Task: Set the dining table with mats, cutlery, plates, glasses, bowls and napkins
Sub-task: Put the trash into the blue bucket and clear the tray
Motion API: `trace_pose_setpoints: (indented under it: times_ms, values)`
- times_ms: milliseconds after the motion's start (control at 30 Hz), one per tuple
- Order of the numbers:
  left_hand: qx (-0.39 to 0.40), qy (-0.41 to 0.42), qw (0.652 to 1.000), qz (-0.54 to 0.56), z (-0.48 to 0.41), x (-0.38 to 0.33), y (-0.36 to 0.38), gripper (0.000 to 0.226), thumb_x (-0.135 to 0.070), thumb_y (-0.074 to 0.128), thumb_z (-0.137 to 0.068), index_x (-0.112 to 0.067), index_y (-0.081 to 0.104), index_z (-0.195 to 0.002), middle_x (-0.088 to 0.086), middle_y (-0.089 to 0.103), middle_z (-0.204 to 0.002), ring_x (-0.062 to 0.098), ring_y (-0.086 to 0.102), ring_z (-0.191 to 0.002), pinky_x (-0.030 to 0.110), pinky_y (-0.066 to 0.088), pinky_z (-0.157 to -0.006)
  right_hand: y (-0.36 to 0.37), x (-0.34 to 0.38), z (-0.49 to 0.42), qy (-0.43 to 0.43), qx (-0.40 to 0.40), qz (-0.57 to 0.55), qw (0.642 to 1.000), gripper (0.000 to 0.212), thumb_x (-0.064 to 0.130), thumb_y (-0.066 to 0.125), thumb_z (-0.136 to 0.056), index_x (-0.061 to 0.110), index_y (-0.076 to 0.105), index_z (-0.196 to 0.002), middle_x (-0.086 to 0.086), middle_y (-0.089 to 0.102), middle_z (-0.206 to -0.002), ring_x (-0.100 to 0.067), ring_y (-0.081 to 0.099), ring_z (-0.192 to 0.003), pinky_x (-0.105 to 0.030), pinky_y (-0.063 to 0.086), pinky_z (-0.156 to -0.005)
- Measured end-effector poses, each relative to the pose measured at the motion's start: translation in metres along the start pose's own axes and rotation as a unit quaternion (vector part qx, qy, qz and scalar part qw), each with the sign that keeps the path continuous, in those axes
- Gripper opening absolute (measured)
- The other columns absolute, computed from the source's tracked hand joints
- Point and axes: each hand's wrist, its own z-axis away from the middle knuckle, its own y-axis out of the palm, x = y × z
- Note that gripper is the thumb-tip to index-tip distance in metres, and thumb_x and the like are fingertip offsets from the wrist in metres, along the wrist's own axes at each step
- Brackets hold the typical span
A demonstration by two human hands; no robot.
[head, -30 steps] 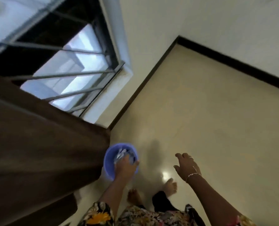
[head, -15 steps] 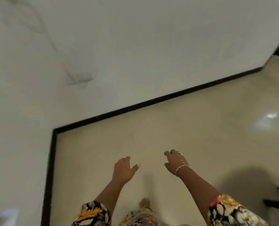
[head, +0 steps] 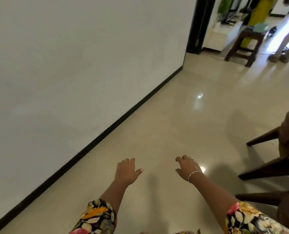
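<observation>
Left hand, right hand (fingers relaxed), well apart

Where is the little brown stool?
In the head view, the brown stool stands far off at the top right, past the black door frame, just right of a white cabinet.

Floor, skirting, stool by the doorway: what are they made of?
Floor: polished tile or stone, cream, glossy; it mirrors light spots. Skirting: smooth black strip; material cannot be told. Stool: probably dark-stained wood, given square brown legs and rails; blurred.
</observation>
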Motion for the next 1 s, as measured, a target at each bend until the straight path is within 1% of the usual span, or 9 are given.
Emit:
trace_pose_setpoints:
  times_ms: [100, 233, 367, 467, 600, 667, 833, 1000]
  values:
    - [0.009, 0.046, 0.999, -0.009, -0.061, -0.032, -0.022, 0.061, -0.051, 0.039, -0.094, -0.011, 0.033, -0.140, 0.009, 0.044, -0.138, 0.024, 0.042, -0.127, 0.033, 0.031, -0.106, -0.013, -0.027, -0.033, 0.043, 0.005, -0.022, 0.999, 0.046, 0.030, 0.050, -0.091, 0.020, 0.038, -0.134, -0.005, 0.042, -0.133, -0.025, 0.040, -0.124, -0.034, 0.039, -0.098]
    - [0.032, 0.117, 0.992, -0.038, -0.155, -0.093, -0.039, 0.060, -0.049, 0.038, -0.095, -0.012, 0.030, -0.142, 0.007, 0.042, -0.141, 0.022, 0.039, -0.130, 0.033, 0.027, -0.107, -0.031, -0.083, -0.095, 0.097, 0.010, -0.038, 0.994, 0.047, 0.030, 0.049, -0.091, 0.020, 0.036, -0.135, -0.006, 0.042, -0.133, -0.025, 0.040, -0.124, -0.033, 0.040, -0.097]
    - [0.049, 0.169, 0.983, -0.046, -0.254, -0.168, -0.061, 0.061, -0.048, 0.040, -0.095, -0.011, 0.030, -0.143, 0.008, 0.041, -0.142, 0.023, 0.038, -0.131, 0.034, 0.025, -0.109, -0.072, -0.151, -0.166, 0.135, 0.000, -0.053, 0.989, 0.048, 0.031, 0.050, -0.091, 0.020, 0.036, -0.136, -0.006, 0.042, -0.132, -0.026, 0.041, -0.124, -0.033, 0.040, -0.096]
    - [0.070, 0.198, 0.976, -0.063, -0.323, -0.231, -0.085, 0.060, -0.048, 0.040, -0.095, -0.010, 0.033, -0.141, 0.009, 0.042, -0.141, 0.023, 0.039, -0.130, 0.033, 0.028, -0.108, -0.116, -0.206, -0.212, 0.162, -0.007, -0.074, 0.984, 0.046, 0.030, 0.051, -0.091, 0.019, 0.037, -0.134, -0.005, 0.043, -0.131, -0.026, 0.040, -0.124, -0.033, 0.040, -0.096]
    - [0.058, 0.258, 0.959, -0.103, -0.411, -0.316, -0.121, 0.058, -0.048, 0.040, -0.095, -0.009, 0.035, -0.139, 0.009, 0.045, -0.138, 0.023, 0.042, -0.127, 0.032, 0.031, -0.104, -0.165, -0.272, -0.263, 0.206, -0.030, -0.095, 0.973, 0.044, 0.029, 0.050, -0.092, 0.019, 0.039, -0.133, -0.005, 0.043, -0.131, -0.026, 0.041, -0.123, -0.033, 0.041, -0.096]
    - [0.052, 0.282, 0.951, -0.115, -0.449, -0.354, -0.133, 0.059, -0.049, 0.040, -0.095, -0.010, 0.035, -0.139, 0.009, 0.045, -0.137, 0.023, 0.043, -0.126, 0.032, 0.032, -0.104, -0.182, -0.300, -0.284, 0.234, -0.028, -0.104, 0.966, 0.044, 0.030, 0.050, -0.092, 0.019, 0.039, -0.133, -0.005, 0.043, -0.131, -0.026, 0.041, -0.123, -0.033, 0.040, -0.096]
    - [0.063, 0.330, 0.932, -0.139, -0.544, -0.442, -0.150, 0.060, -0.050, 0.039, -0.094, -0.010, 0.036, -0.138, 0.010, 0.045, -0.137, 0.024, 0.043, -0.125, 0.034, 0.033, -0.104, -0.219, -0.371, -0.350, 0.278, -0.043, -0.149, 0.948, 0.045, 0.034, 0.049, -0.092, 0.020, 0.039, -0.133, -0.004, 0.043, -0.131, -0.025, 0.043, -0.121, -0.033, 0.040, -0.095]
    - [0.080, 0.382, 0.909, -0.148, -0.650, -0.535, -0.169, 0.060, -0.049, 0.042, -0.094, -0.009, 0.035, -0.139, 0.010, 0.046, -0.136, 0.025, 0.043, -0.125, 0.033, 0.033, -0.103, -0.268, -0.455, -0.438, 0.308, -0.051, -0.155, 0.937, 0.046, 0.036, 0.049, -0.092, 0.018, 0.039, -0.133, -0.007, 0.043, -0.131, -0.027, 0.042, -0.121, -0.035, 0.041, -0.097]
